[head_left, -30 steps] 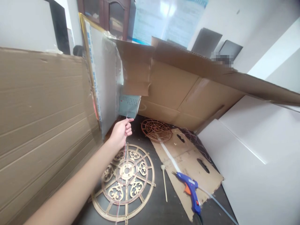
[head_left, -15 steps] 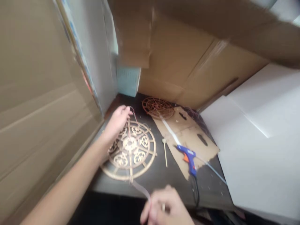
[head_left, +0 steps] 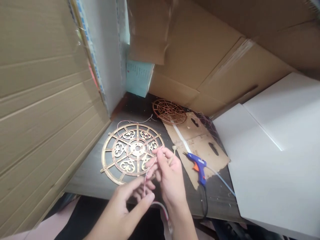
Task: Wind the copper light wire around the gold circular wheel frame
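Left hand (head_left: 127, 206) back from the openwork wooden wheel's (head_left: 133, 150) 12 o'clock edge, now at its 6 o'clock side. Red-and-white wire's loose end (head_left: 151, 116), pinched there earlier, now lies past 12 o'clock on the surface (head_left: 87, 170). Right hand (head_left: 172, 173), out of frame first, then low at 5 o'clock, now pinches wire at the 4 o'clock rim. View tipped down; cabinet gone.

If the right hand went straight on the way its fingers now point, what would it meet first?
Probably the pale wooden wheel frame, whose right side lies just beyond the right hand's fingertips in the picture; its height above the frame is unclear.
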Available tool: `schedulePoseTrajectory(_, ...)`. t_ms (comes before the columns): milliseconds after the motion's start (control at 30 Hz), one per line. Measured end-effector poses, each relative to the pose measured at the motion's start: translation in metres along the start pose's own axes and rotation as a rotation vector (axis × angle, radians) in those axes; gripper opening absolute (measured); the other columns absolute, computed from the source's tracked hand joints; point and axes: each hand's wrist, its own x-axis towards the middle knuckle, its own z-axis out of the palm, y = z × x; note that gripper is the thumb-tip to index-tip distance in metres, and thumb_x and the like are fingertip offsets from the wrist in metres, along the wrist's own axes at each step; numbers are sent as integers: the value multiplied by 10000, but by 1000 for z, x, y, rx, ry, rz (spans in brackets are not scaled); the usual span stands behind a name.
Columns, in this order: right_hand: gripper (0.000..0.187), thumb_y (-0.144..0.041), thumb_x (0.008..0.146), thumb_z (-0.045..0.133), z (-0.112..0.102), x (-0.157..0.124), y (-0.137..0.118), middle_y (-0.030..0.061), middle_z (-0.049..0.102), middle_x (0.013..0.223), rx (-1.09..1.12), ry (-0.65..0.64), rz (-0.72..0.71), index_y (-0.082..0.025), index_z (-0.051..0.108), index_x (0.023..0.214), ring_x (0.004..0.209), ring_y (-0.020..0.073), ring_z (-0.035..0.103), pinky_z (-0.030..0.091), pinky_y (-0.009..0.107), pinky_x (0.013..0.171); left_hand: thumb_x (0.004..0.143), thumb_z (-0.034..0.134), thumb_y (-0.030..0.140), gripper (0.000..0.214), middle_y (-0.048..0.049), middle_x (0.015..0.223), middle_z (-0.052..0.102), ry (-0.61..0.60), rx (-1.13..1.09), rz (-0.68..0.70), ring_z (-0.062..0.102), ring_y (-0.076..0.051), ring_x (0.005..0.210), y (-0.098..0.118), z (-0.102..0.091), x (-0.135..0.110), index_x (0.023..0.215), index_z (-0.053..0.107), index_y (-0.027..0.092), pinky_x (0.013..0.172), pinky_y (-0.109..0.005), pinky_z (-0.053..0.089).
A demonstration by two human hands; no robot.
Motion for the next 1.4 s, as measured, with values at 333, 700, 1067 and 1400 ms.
schedulePoseTrajectory(333,414,-542,954,706,10,18,5,52,750,779,-233,79,-80,-140,719,1050,462,86,586,410,186,458,922,550,737,568,-15,646,614,-77,-27,-127,565,-116,546,3,-31,-3,879,721,197,506,-203,472)
schedulePoseTrajectory(700,415,-555,947,677,4,43,-8,48,737,776,-438,84,-158,-150,759,919,453,55,402,258,214,433,841,764,582,434,-5,710,600,93,-221,-64,557,-119,577,15,-66,21,926,686,164,460,-207,486)
schedulePoseTrajectory(1067,249,-396,742,910,24,30,0,10,689,697,-260,-458,154,-172,804,775,644,95,536,416,189,615,904,706,525,402,2,760,639,344,30,163,529,-112,612,42,-81,45,1070,673,161,560,-229,476)
schedulePoseTrajectory(1400,220,-375,841,852,23,30,-2,-3,686,646,-79,-473,181,-167,779,832,438,15,283,181,175,432,986,621,403,259,18,749,667,309,180,346,635,-109,688,43,-68,14,825,679,208,643,-187,521)
